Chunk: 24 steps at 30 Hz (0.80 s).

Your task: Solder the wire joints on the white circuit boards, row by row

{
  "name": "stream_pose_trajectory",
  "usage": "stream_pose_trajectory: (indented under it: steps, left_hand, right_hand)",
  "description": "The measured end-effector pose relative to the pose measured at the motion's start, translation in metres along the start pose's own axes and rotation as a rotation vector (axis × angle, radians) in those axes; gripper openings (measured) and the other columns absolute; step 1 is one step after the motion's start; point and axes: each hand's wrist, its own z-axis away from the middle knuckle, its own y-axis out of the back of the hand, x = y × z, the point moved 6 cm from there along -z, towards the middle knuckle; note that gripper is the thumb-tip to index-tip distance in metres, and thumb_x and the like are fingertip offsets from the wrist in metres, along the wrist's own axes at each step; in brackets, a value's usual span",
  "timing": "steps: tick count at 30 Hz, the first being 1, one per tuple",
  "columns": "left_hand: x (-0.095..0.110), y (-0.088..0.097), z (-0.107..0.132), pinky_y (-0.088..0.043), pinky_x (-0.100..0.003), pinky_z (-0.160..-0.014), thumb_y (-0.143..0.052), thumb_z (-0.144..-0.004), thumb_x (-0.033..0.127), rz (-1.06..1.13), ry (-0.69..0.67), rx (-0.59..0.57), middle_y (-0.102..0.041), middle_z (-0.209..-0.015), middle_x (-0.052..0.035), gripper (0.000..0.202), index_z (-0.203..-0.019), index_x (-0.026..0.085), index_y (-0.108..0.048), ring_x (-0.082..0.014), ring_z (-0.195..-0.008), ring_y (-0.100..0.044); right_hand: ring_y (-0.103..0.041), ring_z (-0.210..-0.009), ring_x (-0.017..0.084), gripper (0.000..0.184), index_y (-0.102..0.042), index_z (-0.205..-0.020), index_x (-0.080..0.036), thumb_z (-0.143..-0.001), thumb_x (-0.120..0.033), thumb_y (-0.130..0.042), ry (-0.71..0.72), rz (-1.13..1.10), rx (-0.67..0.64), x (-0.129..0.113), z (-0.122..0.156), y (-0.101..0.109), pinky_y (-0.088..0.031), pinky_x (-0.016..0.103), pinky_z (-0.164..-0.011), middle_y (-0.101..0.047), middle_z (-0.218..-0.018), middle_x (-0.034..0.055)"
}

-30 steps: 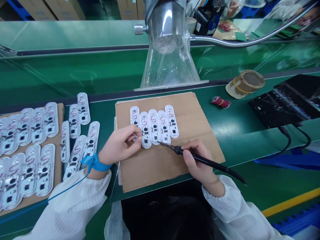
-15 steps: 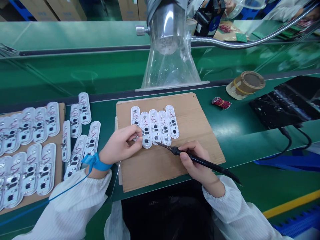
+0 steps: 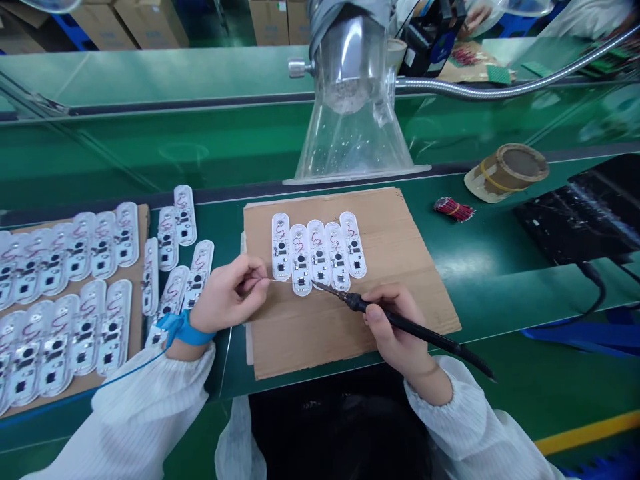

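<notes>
Head view: right hand [image 3: 395, 330] is clamping the soldering iron [image 3: 435, 347], probably light, stiff and hot-tipped, by its handle; left hand [image 3: 227, 300] is pinching solder wire [image 3: 267, 280] beside boards [image 3: 319, 253] on the cardboard [image 3: 395, 267].

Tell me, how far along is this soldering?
Possibly done: the spread of boards at left, though finished or waiting, I cannot tell. In hand: the right hand holds the soldering iron to the row of five boards; the left hand pinches solder wire. Left: probably some of those five.
</notes>
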Motion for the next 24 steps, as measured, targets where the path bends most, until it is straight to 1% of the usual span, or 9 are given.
stream_pose_trajectory:
  steps: [2, 4, 8, 15, 20, 24]
  left_hand:
    - [-0.001, -0.002, 0.003, -0.037, -0.021, -0.051, -0.063, -0.096, 0.015, 0.018, -0.012, 0.004, -0.047, -0.065, 0.0093, 0.008, -0.095, 0.023, -0.059, -0.0086, -0.050, -0.041]
    - [0.000, -0.006, 0.003, -0.037, -0.020, -0.050, -0.061, -0.097, 0.013, 0.024, -0.040, -0.019, -0.047, -0.066, 0.0094, 0.009, -0.095, 0.022, -0.060, -0.0081, -0.050, -0.041]
    - [0.005, -0.009, 0.000, -0.035, -0.019, -0.049, -0.060, -0.096, 0.010, 0.031, -0.074, -0.027, -0.045, -0.067, 0.0100, 0.013, -0.095, 0.022, -0.058, -0.0075, -0.051, -0.041]
    - [0.007, -0.010, -0.001, -0.036, -0.018, -0.050, -0.059, -0.097, 0.009, 0.015, -0.098, -0.037, -0.044, -0.066, 0.0109, 0.014, -0.096, 0.023, -0.057, -0.0069, -0.052, -0.041]
    - [0.007, -0.011, -0.001, -0.037, -0.018, -0.050, -0.059, -0.098, 0.010, 0.023, -0.094, -0.067, -0.048, -0.067, 0.0102, 0.012, -0.097, 0.022, -0.058, -0.0069, -0.052, -0.041]
    - [0.008, -0.010, -0.001, -0.037, -0.018, -0.050, -0.058, -0.098, 0.010, 0.030, -0.099, -0.064, -0.047, -0.066, 0.0105, 0.013, -0.097, 0.023, -0.057, -0.0070, -0.052, -0.041]
  right_hand:
    - [-0.071, -0.069, 0.017, 0.010, -0.071, -0.114, -0.028, -0.111, -0.037, -0.071, 0.026, -0.005, -0.030, -0.004, -0.001, -0.006, -0.063, 0.030, -0.065, -0.077, -0.094, 0.0020]
    - [-0.074, -0.072, 0.017, 0.006, -0.071, -0.114, -0.029, -0.110, -0.034, -0.071, 0.043, -0.001, -0.033, -0.005, -0.002, -0.009, -0.063, 0.029, -0.066, -0.078, -0.094, 0.0015]
    - [-0.073, -0.070, 0.017, 0.003, -0.071, -0.111, -0.029, -0.109, -0.031, -0.072, 0.046, 0.011, -0.022, -0.003, -0.003, -0.007, -0.062, 0.028, -0.064, -0.078, -0.093, 0.0010]
    - [-0.075, -0.068, 0.016, 0.002, -0.070, -0.109, -0.028, -0.108, -0.029, -0.072, 0.091, 0.069, -0.075, -0.009, -0.006, -0.010, -0.061, 0.026, -0.062, -0.077, -0.086, -0.0007]
    - [-0.073, -0.068, 0.015, 0.003, -0.070, -0.111, -0.028, -0.110, -0.031, -0.071, 0.050, 0.024, -0.057, -0.004, -0.003, -0.008, -0.059, 0.025, -0.061, -0.077, -0.090, -0.0006]
    - [-0.075, -0.072, 0.016, 0.004, -0.071, -0.112, -0.029, -0.110, -0.032, -0.072, 0.045, 0.024, -0.061, -0.003, -0.003, -0.009, -0.061, 0.025, -0.064, -0.078, -0.092, -0.0002]
